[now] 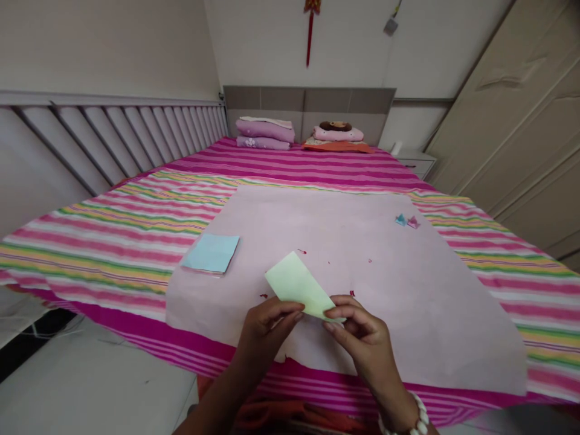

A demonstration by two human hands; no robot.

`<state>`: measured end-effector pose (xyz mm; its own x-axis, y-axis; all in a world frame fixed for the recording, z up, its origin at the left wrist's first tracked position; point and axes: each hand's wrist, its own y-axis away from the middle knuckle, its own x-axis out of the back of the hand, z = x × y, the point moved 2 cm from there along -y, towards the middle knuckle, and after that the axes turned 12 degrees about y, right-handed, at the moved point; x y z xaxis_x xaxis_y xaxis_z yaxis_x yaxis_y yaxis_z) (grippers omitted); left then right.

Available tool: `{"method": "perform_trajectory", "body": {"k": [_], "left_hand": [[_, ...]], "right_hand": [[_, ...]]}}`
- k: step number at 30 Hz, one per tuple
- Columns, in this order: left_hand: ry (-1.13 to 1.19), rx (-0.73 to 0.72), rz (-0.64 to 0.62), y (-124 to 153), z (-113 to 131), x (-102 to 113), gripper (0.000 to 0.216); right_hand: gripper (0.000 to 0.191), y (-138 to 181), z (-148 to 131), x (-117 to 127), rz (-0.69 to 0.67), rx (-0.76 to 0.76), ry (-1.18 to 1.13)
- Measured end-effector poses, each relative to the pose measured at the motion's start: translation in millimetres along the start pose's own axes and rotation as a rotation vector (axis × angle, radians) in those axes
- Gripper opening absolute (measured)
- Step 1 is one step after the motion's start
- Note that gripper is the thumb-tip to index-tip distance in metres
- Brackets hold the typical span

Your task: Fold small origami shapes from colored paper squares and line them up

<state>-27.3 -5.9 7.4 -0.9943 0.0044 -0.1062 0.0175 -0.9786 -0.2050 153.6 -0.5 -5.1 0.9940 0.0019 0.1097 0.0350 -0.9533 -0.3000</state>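
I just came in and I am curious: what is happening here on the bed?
A person holds a green paper by its near end, pinched between left hand and right hand, above a pink sheet spread on the bed. A blue paper lies at the sheet's left edge; two small folded pieces, one blue and one pink, lie farther right.

Bed [136, 223] filled scene, covered in striped sheet of pink, green, yellow, white bands. Large pale pink sheet [385, 284] lay flat over near middle, near edge hanging just past bed edge. Square stack of light blue paper [211, 252] rested on its left edge, partly on stripes. Small blue folded piece [400, 220] and small pink folded piece [412, 222] sat touching, far right on sheet. Tiny red scraps [302, 251] were scattered mid-sheet. Folded purple bedding [265, 133] and pink-orange pile [338, 139] lay at far end.
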Motion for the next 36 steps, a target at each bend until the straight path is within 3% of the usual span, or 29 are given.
{"method": "perform_trajectory", "body": {"k": [7,11,14,17,20,23,28,36], "left_hand": [[0.183,0.134,0.194,2,-4,-7,0.008],[0.328,0.168,0.260,2,-4,-9,0.027],[0.354,0.183,0.255,2,-3,-10,0.049],[0.341,0.205,0.226,3,-4,-11,0.058],[0.286,0.208,0.160,5,-5,-12,0.054],[0.204,0.180,0.112,7,-4,-12,0.042],[0.123,0.112,0.215,5,-5,-8,0.020],[0.368,0.275,0.100,2,-15,-9,0.042]], "right_hand": [[0.016,1,2,-6,0.007,-0.079,-0.020],[0.021,4,5,-12,0.003,-0.147,-0.078],[0.020,4,8,-14,0.013,-0.226,-0.179],[0.036,1,7,-15,-0.011,-0.255,-0.228],[0.028,-1,6,-15,-0.103,-0.285,-0.225],[0.015,-2,6,-15,-0.105,-0.298,-0.204],[0.016,-1,7,-17,-0.103,-0.315,-0.211],[0.028,-9,1,-17,-0.163,-0.329,-0.344]]}}
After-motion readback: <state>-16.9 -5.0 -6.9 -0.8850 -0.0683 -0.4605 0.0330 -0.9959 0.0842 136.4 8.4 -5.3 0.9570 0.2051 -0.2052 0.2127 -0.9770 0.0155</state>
